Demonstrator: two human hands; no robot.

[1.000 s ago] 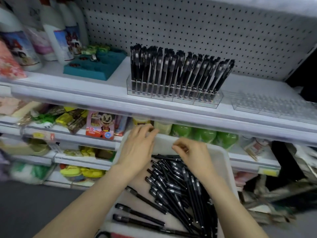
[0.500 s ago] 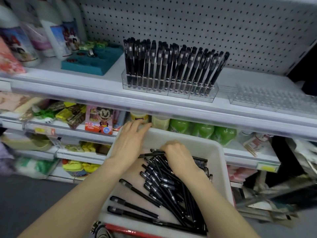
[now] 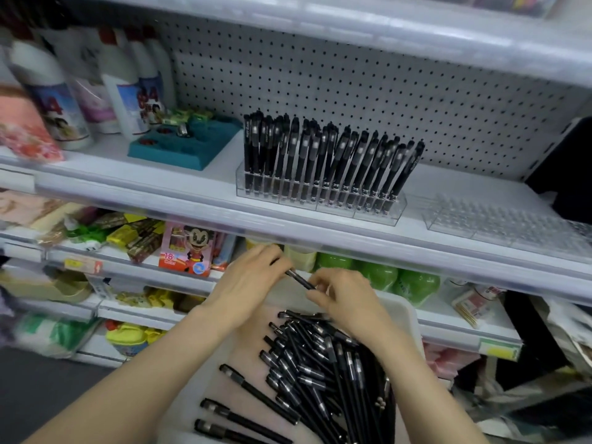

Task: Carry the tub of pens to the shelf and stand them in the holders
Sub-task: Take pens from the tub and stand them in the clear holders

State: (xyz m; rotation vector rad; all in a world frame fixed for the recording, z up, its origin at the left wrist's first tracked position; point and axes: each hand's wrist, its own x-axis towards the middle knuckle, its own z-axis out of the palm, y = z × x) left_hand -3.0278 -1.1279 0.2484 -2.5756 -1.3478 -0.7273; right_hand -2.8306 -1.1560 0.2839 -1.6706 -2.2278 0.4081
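A white tub point(image 3: 406, 318) sits low in front of me with several black pens point(image 3: 314, 373) piled inside. Above its far edge my left hand point(image 3: 248, 283) and my right hand point(image 3: 347, 299) both hold one black pen point(image 3: 299, 278) between their fingertips. On the upper shelf a clear holder point(image 3: 320, 205) stands full of upright black pens point(image 3: 323, 158). Another clear holder point(image 3: 499, 222) to its right has no pens in it.
White bottles point(image 3: 125, 88) and a teal tray point(image 3: 189, 145) stand at the left of the upper shelf point(image 3: 128, 193). Green bottles point(image 3: 403, 280) and a cartoon box point(image 3: 189, 248) fill the shelf below. A pegboard point(image 3: 352, 84) backs the shelf.
My right hand has come up out of the pile with one pen, and my left hand has moved in and taken its other end. The view has tilted slightly.
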